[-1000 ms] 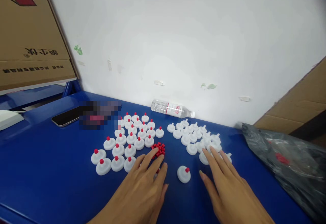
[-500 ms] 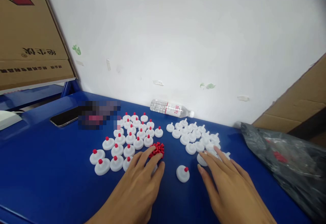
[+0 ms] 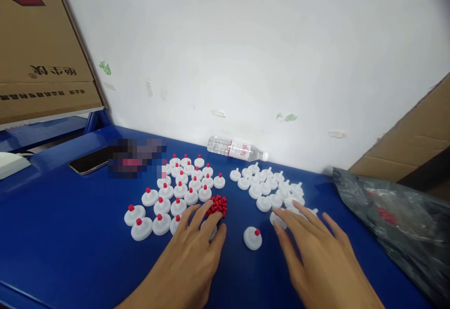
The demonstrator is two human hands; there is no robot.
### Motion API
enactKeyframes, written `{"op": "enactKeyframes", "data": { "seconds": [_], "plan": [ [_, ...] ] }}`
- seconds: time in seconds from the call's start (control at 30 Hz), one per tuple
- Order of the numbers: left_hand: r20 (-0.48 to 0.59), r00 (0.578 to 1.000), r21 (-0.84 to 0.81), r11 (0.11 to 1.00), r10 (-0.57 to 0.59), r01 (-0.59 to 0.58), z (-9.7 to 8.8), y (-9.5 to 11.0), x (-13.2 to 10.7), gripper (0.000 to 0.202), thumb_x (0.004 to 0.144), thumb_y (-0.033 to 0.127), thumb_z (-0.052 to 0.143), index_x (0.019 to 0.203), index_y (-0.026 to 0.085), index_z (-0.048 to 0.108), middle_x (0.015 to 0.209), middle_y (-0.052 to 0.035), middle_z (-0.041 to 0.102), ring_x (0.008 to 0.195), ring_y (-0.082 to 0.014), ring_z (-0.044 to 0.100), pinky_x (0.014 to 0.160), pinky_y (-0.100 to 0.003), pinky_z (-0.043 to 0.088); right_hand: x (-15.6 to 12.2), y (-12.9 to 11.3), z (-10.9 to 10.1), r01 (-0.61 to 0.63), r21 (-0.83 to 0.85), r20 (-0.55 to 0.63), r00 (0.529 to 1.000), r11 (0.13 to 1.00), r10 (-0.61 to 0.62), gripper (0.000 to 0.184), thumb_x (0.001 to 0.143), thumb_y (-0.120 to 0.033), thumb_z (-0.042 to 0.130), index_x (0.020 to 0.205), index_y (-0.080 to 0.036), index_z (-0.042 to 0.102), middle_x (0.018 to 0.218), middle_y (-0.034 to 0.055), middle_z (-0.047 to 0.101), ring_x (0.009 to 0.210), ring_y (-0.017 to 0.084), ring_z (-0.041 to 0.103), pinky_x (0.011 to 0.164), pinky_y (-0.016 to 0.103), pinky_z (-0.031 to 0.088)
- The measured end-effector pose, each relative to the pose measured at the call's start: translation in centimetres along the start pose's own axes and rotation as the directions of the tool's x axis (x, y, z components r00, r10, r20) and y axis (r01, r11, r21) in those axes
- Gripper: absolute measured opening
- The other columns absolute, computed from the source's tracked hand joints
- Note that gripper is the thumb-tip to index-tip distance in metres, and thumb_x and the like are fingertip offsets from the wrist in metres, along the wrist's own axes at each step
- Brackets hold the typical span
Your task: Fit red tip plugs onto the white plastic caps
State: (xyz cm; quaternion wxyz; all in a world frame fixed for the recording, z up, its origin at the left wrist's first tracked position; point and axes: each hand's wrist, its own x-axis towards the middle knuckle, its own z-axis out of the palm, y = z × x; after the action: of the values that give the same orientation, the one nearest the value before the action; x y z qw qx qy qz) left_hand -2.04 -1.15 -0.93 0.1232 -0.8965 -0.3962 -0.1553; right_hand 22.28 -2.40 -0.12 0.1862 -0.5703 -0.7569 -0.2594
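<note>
My left hand (image 3: 191, 257) lies palm down on the blue table (image 3: 63, 234), fingers spread, tips over a white cap beside the heap of small red plugs (image 3: 217, 205). My right hand (image 3: 318, 262) also lies flat and open, its fingertips touching a plain white cap (image 3: 277, 219) at the near edge of the plain white cap cluster (image 3: 269, 187). One white cap with a red plug (image 3: 252, 238) stands alone between my hands. Several white caps fitted with red plugs (image 3: 176, 189) are laid out to the left.
A clear water bottle (image 3: 236, 149) lies on its side by the white wall. A dark phone (image 3: 87, 162) rests at the left. A grey plastic bag (image 3: 390, 222) sits at the right. Cardboard boxes (image 3: 38, 51) stand at both sides.
My right hand has drawn back slightly and its fingers have spread, tips now on a plain white cap. My left hand's fingers have curled a little over a white cap.
</note>
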Motion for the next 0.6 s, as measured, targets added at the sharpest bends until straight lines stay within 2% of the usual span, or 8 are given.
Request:
{"op": "enactKeyframes", "data": {
  "seconds": [0.17,0.27,0.37,0.47,0.6],
  "plan": [
    [0.019,1.000,-0.093,0.996,0.009,-0.008,0.0,0.0,0.0,0.041,0.081,0.009,0.063,0.121,0.018,0.069,0.126,-0.0123,0.072,0.131,-0.0393,0.056,0.115,-0.062,0.041,0.1,-0.2,-0.2,0.004,0.018,0.005,1.000,1.000,-0.004,0.049,0.108,-0.029,0.025,0.110,-0.023,0.073,0.113,0.0043,0.080,0.119,0.036,0.070,0.097,0.065,0.047],
    [-0.022,0.999,-0.158,0.987,0.027,-0.030,0.4,-0.2,0.1,0.038,0.081,0.004,0.061,0.113,0.022,0.069,0.117,-0.0067,0.073,0.128,-0.0349,0.057,0.118,-0.061,0.035,0.2,-0.2,-0.5,0.000,0.047,0.000,1.000,0.999,0.000,0.048,0.108,-0.030,0.026,0.109,-0.024,0.073,0.112,0.0029,0.080,0.118,0.036,0.071,0.098,0.065,0.046],
    [-0.072,0.996,-0.172,0.983,0.046,-0.058,0.7,-0.3,0.1,0.035,0.084,0.003,0.061,0.111,0.023,0.068,0.112,-0.0046,0.072,0.124,-0.0321,0.057,0.118,-0.058,0.033,0.7,-0.3,-1.1,-0.044,0.114,-0.045,0.998,0.992,0.049,0.040,0.108,-0.035,0.033,0.108,-0.026,0.071,0.108,0.0019,0.081,0.111,0.033,0.074,0.100,0.062,0.045],
    [-0.130,0.990,-0.172,0.982,0.051,-0.073,0.7,-0.2,0.2,0.026,0.092,0.004,0.059,0.107,0.023,0.068,0.104,-0.0027,0.071,0.116,-0.0281,0.059,0.115,-0.053,0.035,1.3,-0.5,-2.0,-0.081,0.199,-0.106,0.989,0.977,0.104,0.033,0.107,-0.044,0.042,0.104,-0.028,0.070,0.101,0.0006,0.081,0.095,0.028,0.077,0.096,0.053,0.052],
    [-0.179,0.981,-0.174,0.979,0.071,-0.103,0.5,0.0,0.3,0.019,0.099,0.008,0.056,0.103,0.022,0.068,0.096,-0.0020,0.069,0.105,-0.0247,0.059,0.112,-0.050,0.036,1.9,-0.9,-3.2,-0.134,0.311,-0.094,0.981,0.941,0.170,0.025,0.100,-0.053,0.058,0.102,-0.031,0.069,0.096,-0.0021,0.079,0.081,0.020,0.077,0.072,0.031,0.060]
  ]
}}
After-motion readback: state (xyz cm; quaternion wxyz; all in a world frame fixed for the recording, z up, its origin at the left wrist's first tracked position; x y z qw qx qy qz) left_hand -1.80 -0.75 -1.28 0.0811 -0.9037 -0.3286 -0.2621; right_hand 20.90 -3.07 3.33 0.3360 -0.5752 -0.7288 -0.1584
